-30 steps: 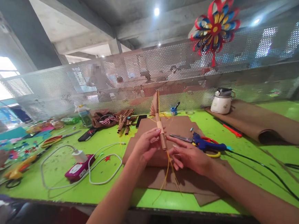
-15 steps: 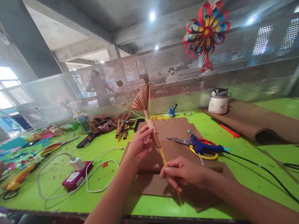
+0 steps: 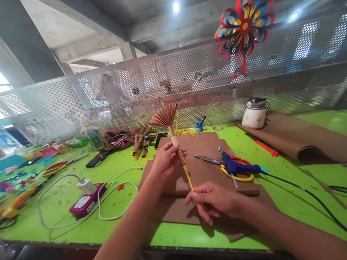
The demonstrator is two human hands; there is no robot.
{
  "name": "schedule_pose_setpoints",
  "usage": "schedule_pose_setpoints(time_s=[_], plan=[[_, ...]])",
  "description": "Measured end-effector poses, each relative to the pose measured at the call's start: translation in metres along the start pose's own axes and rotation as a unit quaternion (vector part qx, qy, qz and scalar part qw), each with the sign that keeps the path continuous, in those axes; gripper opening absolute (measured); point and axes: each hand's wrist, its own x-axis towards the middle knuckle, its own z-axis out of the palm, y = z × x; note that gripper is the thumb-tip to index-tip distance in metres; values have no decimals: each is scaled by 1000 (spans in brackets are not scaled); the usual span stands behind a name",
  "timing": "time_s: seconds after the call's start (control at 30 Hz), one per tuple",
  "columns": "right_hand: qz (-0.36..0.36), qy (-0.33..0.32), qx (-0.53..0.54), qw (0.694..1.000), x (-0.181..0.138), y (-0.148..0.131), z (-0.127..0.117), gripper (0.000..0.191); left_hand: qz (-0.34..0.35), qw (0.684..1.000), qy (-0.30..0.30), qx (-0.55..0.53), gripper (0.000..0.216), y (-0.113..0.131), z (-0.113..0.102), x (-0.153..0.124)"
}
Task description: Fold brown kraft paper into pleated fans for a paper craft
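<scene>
L hand (image 3: 166, 162) pinches the rolled stem of the pleated paper fan (image 3: 164, 115), fan just above grip. R hand (image 3: 213, 201) pinches the yellow string (image 3: 188, 177) below, taut. Fan looks light, crushable: hold by stem, not pleats.

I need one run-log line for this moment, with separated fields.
left hand: grips paper fan handle | right hand: pinches yellow strings | paper fan: spread open, above brown paper

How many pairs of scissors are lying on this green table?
2. A pair with red and yellow handles lies at the table's left; a second pair lies on the brown card, partly under the blue glue gun. More may be hidden in the left-side clutter.
</scene>
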Motion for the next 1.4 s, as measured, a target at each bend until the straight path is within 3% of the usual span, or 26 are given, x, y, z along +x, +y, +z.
schedule_pose_setpoints(time_s=[0.3, 0.47, 0.53, 0.57, 0.67, 0.7, 0.73, 0.83, 0.9, 1.0, 1.07, 1.2, 1.4], plan=[[66, 15, -76, 995, -9, -16, -3, 39, -16, 996, 87, -7, 11, -19, -4, -4], [89, 34, -215, 972, -52, -35, -26, 42, -9, 995, 95, -21, 17, -29, 8, -31], [102, 73, -346, 930, -82, -48, -44, 39, -16, 995, 96, -28, 19, -38, 15, -48], [90, 130, -423, 892, -96, -55, -52, 36, -21, 995, 96, -31, 21, -43, 19, -56], [-24, 357, -599, 717, -118, -75, -60, 35, -33, 994, 88, -46, 26, -55, 32, -74], [-44, 386, -611, 690, -117, -79, -56, 37, -33, 995, 85, -45, 27, -58, 36, -77], [-68, 384, -598, 700, -111, -81, -49, 38, -30, 995, 82, -42, 28, -60, 41, -79], [-109, 310, -517, 791, -76, -70, -20, 37, -13, 997, 75, -33, 30, -64, 49, -83], [-115, 297, -444, 838, -50, -52, -5, 47, 1, 997, 75, -29, 29, -65, 51, -84], [-99, 268, -271, 919, -26, -22, 3, 53, 27, 995, 91, -1, 27, -64, 48, -87], [-72, 234, -149, 958, -22, -9, 1, 52, 42, 994, 104, 14, 27, -62, 47, -89], [-50, 230, -69, 969, -28, -5, -1, 40, 52, 990, 129, 23, 27, -60, 46, -87], [-82, 265, -164, 946, -34, -15, -2, 35, 34, 990, 134, -18, 33, -71, 42, -74]])
